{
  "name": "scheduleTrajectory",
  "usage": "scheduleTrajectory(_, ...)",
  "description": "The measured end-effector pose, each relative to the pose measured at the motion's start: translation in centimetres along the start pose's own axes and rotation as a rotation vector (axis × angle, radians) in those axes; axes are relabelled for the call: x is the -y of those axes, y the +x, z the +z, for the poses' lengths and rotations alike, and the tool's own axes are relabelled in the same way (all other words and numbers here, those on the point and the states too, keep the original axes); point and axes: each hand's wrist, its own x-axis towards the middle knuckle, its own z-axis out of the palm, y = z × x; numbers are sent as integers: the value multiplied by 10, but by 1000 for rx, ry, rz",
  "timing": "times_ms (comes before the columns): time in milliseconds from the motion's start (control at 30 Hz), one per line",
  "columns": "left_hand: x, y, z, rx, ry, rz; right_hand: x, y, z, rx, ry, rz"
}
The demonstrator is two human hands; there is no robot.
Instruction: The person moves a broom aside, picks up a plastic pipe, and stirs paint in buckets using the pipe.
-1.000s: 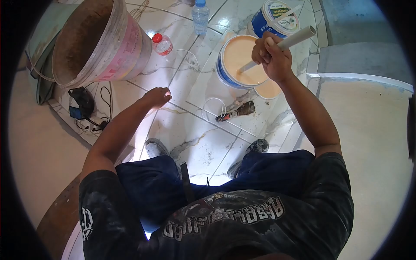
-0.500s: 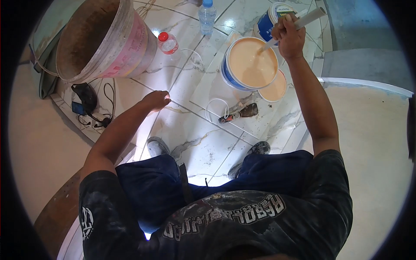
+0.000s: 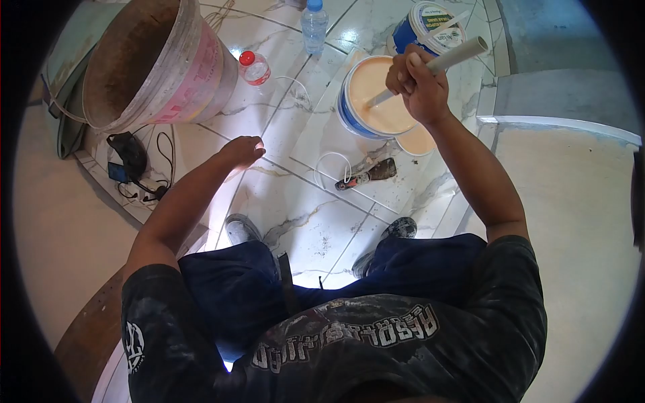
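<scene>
Peach liquid (image 3: pixel 377 86) lay in the uncovered bucket (image 3: pixel 345 115), its surface fairly even; stirring looked well along yet unfinished, with the pale pipe (image 3: pixel 461 54) slanting in. The right hand (image 3: pixel 423 86) had its fingers wrapped round that pipe; the left hand (image 3: pixel 242 152) was loosely curled, its contents unclear.

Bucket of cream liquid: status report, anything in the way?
Right hand gripping pipe, lower end in cream liquid. Bucket standing open. Left hand apart, nothing visible in it. Scraper on floor nearby, clear of pipe.
</scene>
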Motion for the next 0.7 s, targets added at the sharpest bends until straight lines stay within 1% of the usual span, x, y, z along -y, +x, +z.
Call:
scheduleTrajectory(100,-3,1,-2,-10,-2,6,9,-9,-8,-35,-6,39)
scheduleTrajectory(167,0,5,0,-20,22,35,11,-7,-23,-17,-32,37)
scheduleTrajectory(233,0,4,0,-17,5,26,16,-2,-29,-54,-164,-10)
scheduleTrajectory(300,1,1,1,-16,-12,18,15,7,-35,-74,-158,-35)
scheduleTrajectory(367,2,-3,3,1,-12,22,11,18,-43,-174,-206,-96)
scheduleTrajectory(400,2,-5,4,2,-9,23,10,25,-41,-208,-179,-113)
scheduleTrajectory(533,0,-14,6,8,-56,5,2,44,-32,-208,-253,-158)
scheduleTrajectory(567,-3,-15,4,1,-82,5,-3,48,-28,-215,-250,-161)
scheduleTrajectory(633,-6,-13,2,-1,-97,14,-13,52,-23,-173,-91,-162)
scheduleTrajectory(667,-8,-11,1,-5,-118,21,-17,52,-21,-162,-12,-126)
scheduleTrajectory(700,-11,-10,-1,0,-113,25,-17,50,-16,-170,-13,-128)
